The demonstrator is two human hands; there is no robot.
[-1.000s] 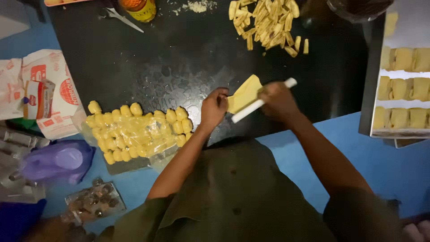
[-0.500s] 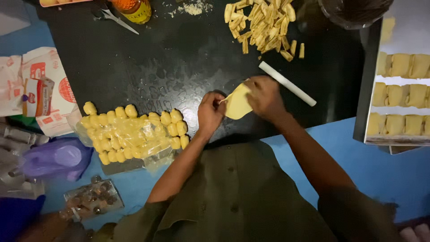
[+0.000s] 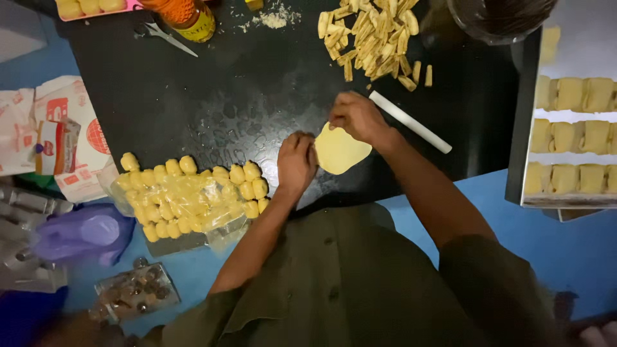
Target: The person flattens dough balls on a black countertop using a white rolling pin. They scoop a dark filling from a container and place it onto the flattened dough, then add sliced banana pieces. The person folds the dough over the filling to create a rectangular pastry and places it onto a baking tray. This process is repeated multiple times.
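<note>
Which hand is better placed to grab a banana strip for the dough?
Probably the right hand: it sits at the dough sheet's upper edge, closer to the banana strips. The left hand is farther.

1. we see the left hand point(image 3: 297, 160) and the right hand point(image 3: 357, 117) both gripping a flat yellow dough round point(image 3: 339, 151) over the dark worktop point(image 3: 212, 96)
2. a white rolling stick point(image 3: 410, 121) lies just beside the right hand, untouched
3. dough balls point(image 3: 189, 193) sit under clear plastic, left of the left hand
4. cut yellow strips point(image 3: 376, 35) are heaped at the far edge
5. a tray of folded pastries point(image 3: 575, 138) stands at the right
</note>
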